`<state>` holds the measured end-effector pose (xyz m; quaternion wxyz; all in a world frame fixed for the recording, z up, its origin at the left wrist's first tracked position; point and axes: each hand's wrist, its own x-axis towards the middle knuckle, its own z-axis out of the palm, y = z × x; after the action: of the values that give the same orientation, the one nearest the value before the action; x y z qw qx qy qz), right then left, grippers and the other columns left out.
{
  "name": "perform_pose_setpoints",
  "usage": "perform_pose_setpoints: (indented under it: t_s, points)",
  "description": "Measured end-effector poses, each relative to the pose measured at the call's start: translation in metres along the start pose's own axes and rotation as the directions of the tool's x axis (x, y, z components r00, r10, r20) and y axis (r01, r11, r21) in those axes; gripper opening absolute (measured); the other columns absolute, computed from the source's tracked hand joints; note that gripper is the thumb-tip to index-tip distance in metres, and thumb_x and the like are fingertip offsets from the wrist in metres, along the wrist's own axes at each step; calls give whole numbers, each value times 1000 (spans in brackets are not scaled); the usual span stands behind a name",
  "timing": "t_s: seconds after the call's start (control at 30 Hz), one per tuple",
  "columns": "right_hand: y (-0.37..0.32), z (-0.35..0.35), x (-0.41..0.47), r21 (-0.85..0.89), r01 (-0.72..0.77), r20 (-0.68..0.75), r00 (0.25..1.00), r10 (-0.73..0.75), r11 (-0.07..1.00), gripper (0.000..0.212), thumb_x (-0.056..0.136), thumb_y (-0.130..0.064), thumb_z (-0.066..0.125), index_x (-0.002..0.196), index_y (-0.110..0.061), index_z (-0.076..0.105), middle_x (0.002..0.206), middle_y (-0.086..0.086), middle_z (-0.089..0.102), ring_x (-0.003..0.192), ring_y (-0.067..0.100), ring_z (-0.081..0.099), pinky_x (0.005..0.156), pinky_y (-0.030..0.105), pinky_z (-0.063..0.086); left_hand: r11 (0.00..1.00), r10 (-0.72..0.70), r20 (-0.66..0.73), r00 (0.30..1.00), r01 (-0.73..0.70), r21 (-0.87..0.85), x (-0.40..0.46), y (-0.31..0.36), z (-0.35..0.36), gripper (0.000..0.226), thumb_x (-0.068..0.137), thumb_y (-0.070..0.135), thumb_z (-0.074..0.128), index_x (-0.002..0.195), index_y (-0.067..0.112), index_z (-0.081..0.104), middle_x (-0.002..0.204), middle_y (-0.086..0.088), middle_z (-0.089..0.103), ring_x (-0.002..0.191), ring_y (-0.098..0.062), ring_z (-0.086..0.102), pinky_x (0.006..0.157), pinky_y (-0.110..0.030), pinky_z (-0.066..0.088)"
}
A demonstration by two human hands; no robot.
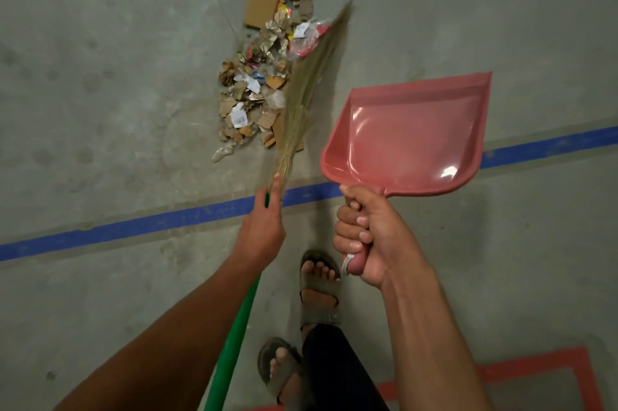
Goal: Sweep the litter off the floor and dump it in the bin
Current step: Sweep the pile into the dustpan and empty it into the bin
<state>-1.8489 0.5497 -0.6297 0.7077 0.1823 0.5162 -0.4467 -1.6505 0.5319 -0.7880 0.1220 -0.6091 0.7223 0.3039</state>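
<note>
Gathering step: left hand (262, 226) gripping broom (311, 82) beside litter (264, 76), right hand (368, 236) fingers wrapped round empty dustpan (411, 132). Next, probably: lower pan to floor (100, 109), sweep pile in

A person's left hand (264, 226) grips a green-handled grass broom (314, 76) whose bristles lie along the right edge of a litter pile (264, 76) of torn cardboard, paper and wrappers on a concrete floor (100, 76). The right hand (371, 236) holds a pink dustpan (411, 132) by its handle, raised above a blue floor line (133, 230). Sandalled feet (319, 280) stand below.
</note>
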Motion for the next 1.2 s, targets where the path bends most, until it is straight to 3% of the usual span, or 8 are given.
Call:
perform_pose_setpoints:
  t_s: [0.1, 0.23, 0.37, 0.5, 0.7, 0.93, 1.07, 1.2]
  points:
    - [12, 13, -9, -54, -5, 30, 1000, 7, 999, 35, 98, -18, 56, 67, -21, 41, 48, -8, 24, 33, 4, 19, 32, 18, 17, 995, 60, 54, 997, -64, 74, -27, -9, -1, 92, 97, 0, 46, 163, 35, -8, 157, -14, 30, 93, -39, 63, 70, -45, 52]
    - [28, 22, -17, -85, -13, 61, 998, 19, 996, 36, 98, -18, 56, 66, -21, 41, 48, -8, 24, 33, 4, 19, 33, 18, 16, 987, -23, 138, 990, 1, 161, -47, -26, -4, 92, 95, 2, 44, 163, 34, -9, 155, -12, 31, 97, -41, 63, 74, -49, 53]
    - [35, 28, -21, -112, -15, 73, 997, 23, 994, 35, 98, -18, 57, 67, -22, 41, 48, -8, 23, 33, 4, 18, 32, 18, 17, 998, 11, 5, 1000, -11, 56, -52, -42, -12, 78, 104, 12, 41, 164, 29, -5, 154, -10, 34, 86, -37, 63, 68, -51, 55]
    - [21, 34, -18, -116, 21, 93, 996, -10, 993, 36, 98, -18, 56, 65, -22, 41, 49, -8, 22, 33, 4, 18, 32, 17, 17, 991, 86, -164, 983, -101, -83, -37, -32, -38, 63, 110, 25, 38, 165, 27, 9, 142, -8, 43, 80, -29, 56, 63, -39, 44]
    - [-5, 53, 3, -70, 47, 101, 994, -40, 996, 33, 98, -17, 56, 69, -22, 40, 48, -9, 24, 33, 4, 20, 32, 18, 18, 994, 18, -367, 930, -57, -97, 90, 8, -112, 62, 107, 19, 43, 163, 24, 19, 137, -15, 49, 103, -35, 58, 77, -46, 52]
    - [-24, 59, 34, -93, 6, 90, 996, 2, 996, 34, 97, -19, 58, 69, -22, 41, 48, -8, 24, 34, 4, 20, 33, 18, 18, 996, -57, -223, 973, 70, 51, 241, 40, -188, 75, 95, 7, 52, 162, 17, 20, 149, -21, 46, 125, -46, 54, 102, -58, 50]
    - [-30, 55, 41, -98, -7, 50, 999, 11, 995, 34, 97, -19, 58, 69, -22, 41, 49, -7, 24, 34, 4, 20, 33, 18, 17, 982, 1, -67, 998, 11, 188, 244, 26, -174, 57, 92, 4, 52, 147, 17, 41, 133, -21, 58, 110, -42, 61, 91, -55, 55]
    - [-26, 51, 40, -47, -33, 11, 999, 34, 998, 34, 98, -18, 57, 68, -21, 41, 48, -8, 24, 32, 4, 19, 31, 17, 17, 976, 94, 18, 995, -96, 197, 175, -7, -142, 76, 92, 5, 51, 158, 34, 27, 135, -13, 58, 108, -36, 63, 79, -46, 55]
